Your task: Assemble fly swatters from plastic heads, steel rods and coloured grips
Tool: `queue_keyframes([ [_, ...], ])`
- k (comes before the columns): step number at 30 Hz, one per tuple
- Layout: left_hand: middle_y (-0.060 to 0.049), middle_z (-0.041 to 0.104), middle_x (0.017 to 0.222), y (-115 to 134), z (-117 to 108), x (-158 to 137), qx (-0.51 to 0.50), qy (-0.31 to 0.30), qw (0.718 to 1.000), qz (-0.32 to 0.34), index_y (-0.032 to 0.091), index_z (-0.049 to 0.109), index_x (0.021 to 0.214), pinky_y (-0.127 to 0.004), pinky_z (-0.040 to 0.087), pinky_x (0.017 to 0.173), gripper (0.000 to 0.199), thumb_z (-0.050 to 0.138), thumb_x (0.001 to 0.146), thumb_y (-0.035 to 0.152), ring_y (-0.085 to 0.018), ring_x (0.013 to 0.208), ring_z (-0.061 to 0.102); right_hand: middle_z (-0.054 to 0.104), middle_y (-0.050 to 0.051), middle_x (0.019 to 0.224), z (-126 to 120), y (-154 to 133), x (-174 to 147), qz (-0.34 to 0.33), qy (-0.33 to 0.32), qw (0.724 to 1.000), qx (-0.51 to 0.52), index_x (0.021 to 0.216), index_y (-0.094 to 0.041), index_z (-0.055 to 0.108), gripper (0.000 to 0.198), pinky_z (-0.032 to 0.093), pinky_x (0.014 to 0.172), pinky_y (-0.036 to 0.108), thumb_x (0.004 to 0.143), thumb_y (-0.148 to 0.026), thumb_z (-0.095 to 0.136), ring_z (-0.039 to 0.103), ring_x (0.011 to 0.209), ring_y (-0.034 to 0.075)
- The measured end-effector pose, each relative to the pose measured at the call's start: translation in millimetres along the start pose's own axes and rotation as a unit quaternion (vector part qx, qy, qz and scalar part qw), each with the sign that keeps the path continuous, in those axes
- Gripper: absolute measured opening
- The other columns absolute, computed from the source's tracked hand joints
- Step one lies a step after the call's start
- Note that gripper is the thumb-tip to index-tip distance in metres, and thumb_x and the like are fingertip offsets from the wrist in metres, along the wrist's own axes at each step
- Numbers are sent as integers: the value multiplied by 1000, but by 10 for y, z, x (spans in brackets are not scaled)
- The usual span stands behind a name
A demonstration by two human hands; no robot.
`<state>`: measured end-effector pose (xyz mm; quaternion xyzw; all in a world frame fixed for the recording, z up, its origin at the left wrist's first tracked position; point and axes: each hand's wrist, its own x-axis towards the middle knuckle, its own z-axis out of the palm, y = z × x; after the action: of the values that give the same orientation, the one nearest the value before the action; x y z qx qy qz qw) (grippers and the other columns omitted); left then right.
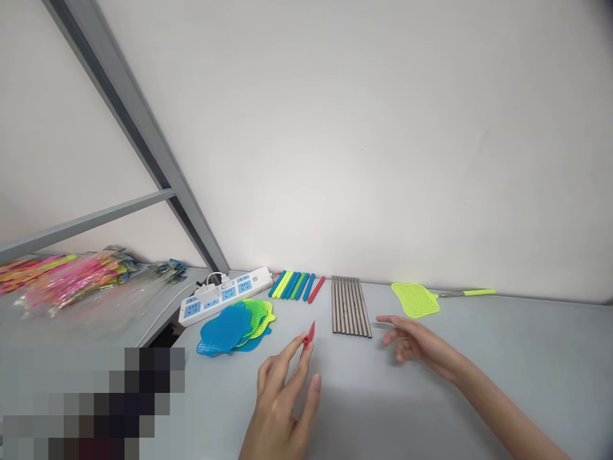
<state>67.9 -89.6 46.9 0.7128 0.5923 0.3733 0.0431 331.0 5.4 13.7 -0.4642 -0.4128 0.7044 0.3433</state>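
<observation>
Between the fingers of my left hand point(282, 396) is a small red plastic piece point(311, 332), with a round hollow end toward me and a tapering far end. It is seen nearly edge-on, so its full shape is hidden. My right hand point(414, 342) hovers with fingers apart and holds nothing. Just left of it lies a row of metal tubes point(352, 306). Behind my left hand, several coloured handle sleeves point(297, 285) lie side by side, with a red sleeve point(317, 290) at the right end.
Perforated fly swatter heads point(225, 329) in blue, green and yellow overlap at the left, beside a white power strip point(230, 295). A yellow fly swatter point(416, 300) lies by the wall at right. Plastic-bagged bright items point(81, 275) lie far left, below a grey frame post point(138, 121).
</observation>
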Motion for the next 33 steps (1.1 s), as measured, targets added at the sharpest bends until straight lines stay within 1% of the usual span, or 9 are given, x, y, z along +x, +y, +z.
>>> queue_keyframes([
  [2,-7,44,123,14,-7,5,-25,-9,1000,0,29,49,115,-41,43,81,37,42,79,28,-25,107,42,65,6,80,142,31,82,3,-15,1000,-19,111,-20,50,40,46,49,24,79,-43,42,53,45,10],
  [4,-6,46,122,8,-41,7,-45,-3,999,3,30,49,115,-38,44,82,36,44,79,27,-24,108,43,65,6,77,198,85,174,-2,4,999,-43,111,-20,49,42,42,43,20,79,-44,41,48,39,7],
  [6,-5,48,119,-11,-86,1,-62,10,998,9,31,50,113,-36,44,83,35,44,79,26,-23,106,45,65,5,72,197,143,236,1,14,998,-67,114,-21,48,43,38,38,18,79,-45,39,41,34,6],
  [11,-4,53,113,-51,-160,-32,-81,30,996,26,31,54,109,-29,47,79,33,44,79,22,-20,101,51,66,3,71,75,229,219,26,-22,994,-107,124,-27,36,49,35,33,18,78,-44,41,36,29,5],
  [17,-3,57,106,-46,-111,-14,-91,48,993,63,28,59,103,-26,48,77,30,48,77,18,-18,95,54,64,5,75,-128,242,175,29,63,992,-105,118,-22,42,47,41,37,22,78,-47,39,37,32,6],
  [21,-4,57,105,-42,-60,16,-90,47,992,76,27,58,104,-25,49,75,30,49,77,17,-17,93,55,61,4,73,-172,259,167,17,96,990,-98,111,-20,45,44,43,39,23,77,-48,40,38,34,6],
  [24,-4,55,105,-49,-65,27,-94,61,990,83,27,56,105,-24,50,72,33,52,75,15,-17,92,55,56,-1,64,-150,264,199,1,112,985,-129,111,-21,43,44,41,35,22,75,-45,47,37,32,6],
  [29,-5,56,100,-110,-135,24,-64,123,986,90,24,57,98,-25,50,69,31,54,72,8,-17,88,55,46,-7,54,-75,231,377,-23,124,966,-225,110,-24,36,46,34,28,21,71,-45,50,33,27,6],
  [33,-5,56,98,-184,-112,17,-47,101,984,138,25,57,98,-26,48,68,35,50,72,3,-17,88,54,40,-10,49,-33,217,486,-35,133,950,-280,103,-25,37,40,29,25,20,69,-40,52,31,25,7],
])
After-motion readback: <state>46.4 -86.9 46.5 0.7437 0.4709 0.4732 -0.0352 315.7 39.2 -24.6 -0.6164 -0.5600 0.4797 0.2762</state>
